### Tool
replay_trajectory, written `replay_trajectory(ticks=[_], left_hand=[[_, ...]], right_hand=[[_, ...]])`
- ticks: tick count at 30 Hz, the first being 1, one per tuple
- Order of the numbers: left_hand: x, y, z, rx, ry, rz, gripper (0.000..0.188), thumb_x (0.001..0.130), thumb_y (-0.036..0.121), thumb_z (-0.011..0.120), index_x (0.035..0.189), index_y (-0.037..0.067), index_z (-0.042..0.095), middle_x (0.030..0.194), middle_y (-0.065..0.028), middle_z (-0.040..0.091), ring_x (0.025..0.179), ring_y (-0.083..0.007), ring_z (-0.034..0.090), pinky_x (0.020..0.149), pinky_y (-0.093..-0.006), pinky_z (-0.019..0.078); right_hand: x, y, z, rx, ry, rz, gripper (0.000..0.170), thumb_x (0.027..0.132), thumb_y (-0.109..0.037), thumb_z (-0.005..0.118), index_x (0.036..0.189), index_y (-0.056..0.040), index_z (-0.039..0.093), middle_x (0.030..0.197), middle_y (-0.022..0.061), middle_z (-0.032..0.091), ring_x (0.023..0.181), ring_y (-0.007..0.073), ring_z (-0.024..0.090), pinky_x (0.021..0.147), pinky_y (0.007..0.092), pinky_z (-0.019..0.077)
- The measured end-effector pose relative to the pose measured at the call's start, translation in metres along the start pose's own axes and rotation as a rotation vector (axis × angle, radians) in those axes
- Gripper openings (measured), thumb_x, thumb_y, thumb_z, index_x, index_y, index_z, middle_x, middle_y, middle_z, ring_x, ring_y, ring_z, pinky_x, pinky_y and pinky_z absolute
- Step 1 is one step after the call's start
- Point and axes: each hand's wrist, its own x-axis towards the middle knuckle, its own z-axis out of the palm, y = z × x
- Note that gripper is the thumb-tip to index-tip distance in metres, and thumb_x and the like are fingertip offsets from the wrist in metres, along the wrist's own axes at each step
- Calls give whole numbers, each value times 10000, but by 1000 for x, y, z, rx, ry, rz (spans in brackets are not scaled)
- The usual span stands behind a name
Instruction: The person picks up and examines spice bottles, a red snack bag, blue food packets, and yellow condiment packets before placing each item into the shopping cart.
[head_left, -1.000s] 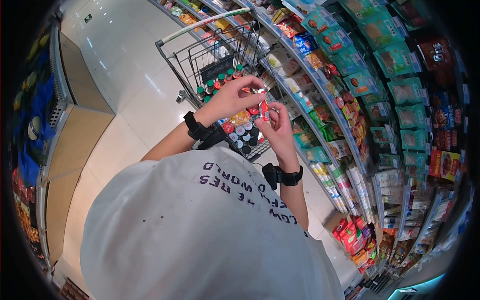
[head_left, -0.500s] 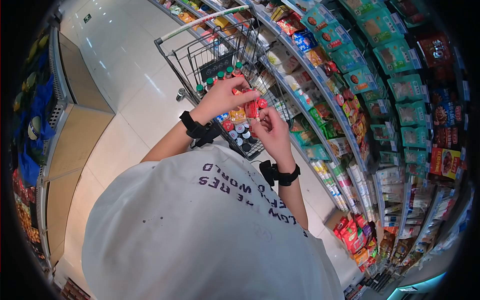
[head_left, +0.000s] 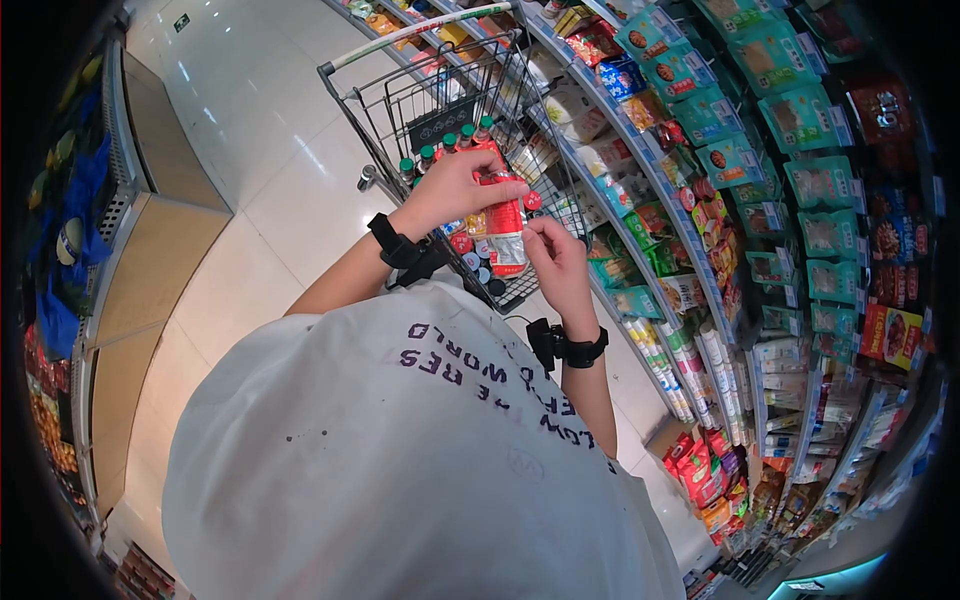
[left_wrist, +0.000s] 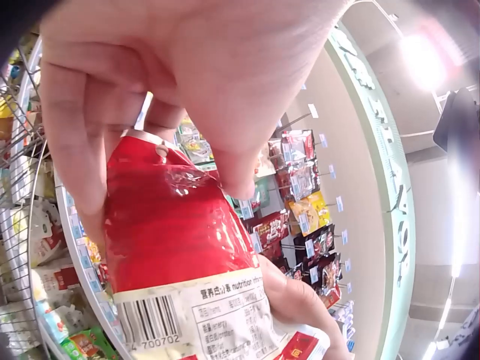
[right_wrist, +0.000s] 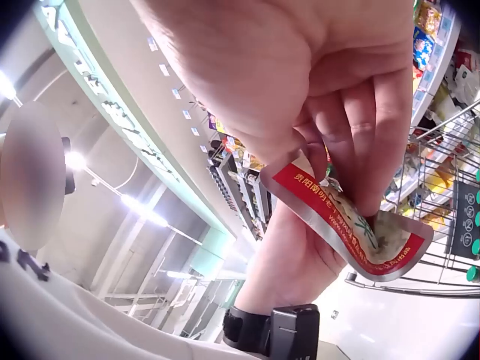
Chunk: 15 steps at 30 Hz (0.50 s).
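Note:
A red and silver packet (head_left: 507, 235) is held over the cart in the head view. My left hand (head_left: 447, 196) grips one end of it, thumb on the near face. At the other end my right hand (head_left: 560, 265) pinches the edge between thumb and curled fingers. The left wrist view shows the packet's red back (left_wrist: 176, 217) with a barcode and a nutrition table; there the left hand (left_wrist: 172, 82) is at its top. In the right wrist view the packet's silver-edged end (right_wrist: 349, 225) bends under the right hand's fingertips (right_wrist: 367, 214).
The shopping cart (head_left: 350, 95) holds green-capped bottles (head_left: 467, 131) and several jars or lids (head_left: 484, 275). Shelves with hanging teal packets (head_left: 795, 120) run along the right. A produce stand (head_left: 150, 260) is on the left, with tiled floor (head_left: 280, 200) between.
The packet has turned from a narrow side view to show its broad red and silver face. The right hand has moved slightly away from the left, and both still hold the packet.

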Motion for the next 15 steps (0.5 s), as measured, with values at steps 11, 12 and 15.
replay_trajectory(ticks=[11,12,15], left_hand=[[1,-4,-12,-106,6,347,214,870,194,708,953,5,653,841,-21,628,712,-54,566,631,-229,471],[-1,4,-14,-106,4,345,214,870,194,708,953,5,653,841,-21,628,712,-54,566,631,-229,471],[-3,15,-14,28,31,322,211,886,199,688,917,-8,662,763,-11,623,662,-39,546,589,-219,443]], right_hand=[[2,14,6,424,65,115,223,921,-59,608,1121,4,532,860,18,630,749,47,568,670,194,465],[5,16,4,427,17,117,269,912,-42,611,1159,6,514,901,43,646,782,63,593,697,205,482],[8,19,1,452,-22,138,310,908,-26,610,1195,14,500,955,72,666,833,81,621,733,217,501]])
